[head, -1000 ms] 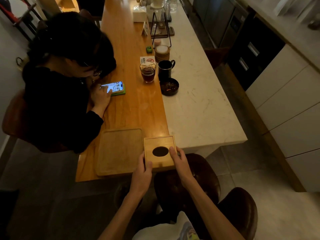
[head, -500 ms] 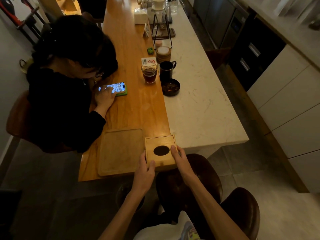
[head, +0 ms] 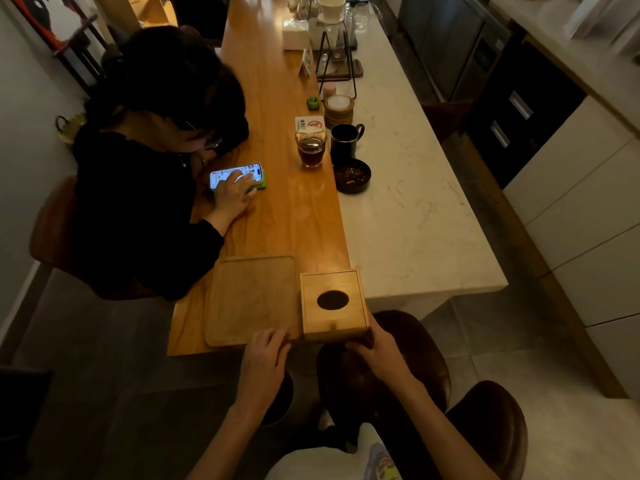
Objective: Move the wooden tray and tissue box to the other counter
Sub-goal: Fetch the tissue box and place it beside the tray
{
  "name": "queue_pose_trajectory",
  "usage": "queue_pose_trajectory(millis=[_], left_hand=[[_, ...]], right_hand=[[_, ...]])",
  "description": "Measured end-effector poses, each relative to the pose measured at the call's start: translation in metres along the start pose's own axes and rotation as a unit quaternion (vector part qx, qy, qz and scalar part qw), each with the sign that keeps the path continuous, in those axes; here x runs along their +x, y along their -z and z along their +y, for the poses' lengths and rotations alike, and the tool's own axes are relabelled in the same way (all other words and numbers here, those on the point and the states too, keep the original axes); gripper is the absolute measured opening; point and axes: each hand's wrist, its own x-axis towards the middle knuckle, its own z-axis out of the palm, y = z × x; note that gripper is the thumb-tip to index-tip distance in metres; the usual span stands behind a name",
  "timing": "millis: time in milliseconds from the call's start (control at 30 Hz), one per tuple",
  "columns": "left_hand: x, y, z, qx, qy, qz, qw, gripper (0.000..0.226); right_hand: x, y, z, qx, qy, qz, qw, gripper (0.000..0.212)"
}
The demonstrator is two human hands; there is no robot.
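A square wooden tissue box (head: 334,304) with a dark oval hole in its lid sits at the near end of the wooden counter (head: 287,202). Its near side hangs over the counter's edge. My right hand (head: 375,348) grips the box at its near right corner, fingers underneath. Just left of the box lies a flat wooden tray (head: 254,299). My left hand (head: 265,355) rests at the tray's near edge, fingers curled on its rim.
A seated person (head: 149,161) in black uses a phone (head: 235,175) left of the counter. Farther back stand a glass of dark drink (head: 311,147), a black mug (head: 344,140) and a dark bowl (head: 352,175). White marble counter (head: 408,216) lies right; dark stools (head: 398,372) sit below me.
My left hand left the tissue box and moved to the tray's near edge. My right hand slid from the box's top to its near right corner. The box shifted slightly toward me.
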Motion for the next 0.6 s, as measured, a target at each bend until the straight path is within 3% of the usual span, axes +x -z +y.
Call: queue_pose_trajectory(millis=[100, 300, 600], left_hand=[[0.002, -0.005, -0.011, 0.059, -0.012, -0.008, 0.998, 0.042], [0.007, 0.011, -0.046, 0.084, 0.046, 0.026, 0.995, 0.049], [0.01, 0.02, -0.064, 0.058, -0.036, 0.03, 0.997, 0.036]], right_hand=[[0.007, -0.005, 0.005, -0.038, 0.032, 0.038, 0.998, 0.076], [0.011, -0.006, 0.005, -0.062, 0.06, 0.051, 0.995, 0.069], [0.013, -0.006, 0.009, -0.081, 0.076, 0.064, 0.992, 0.061]])
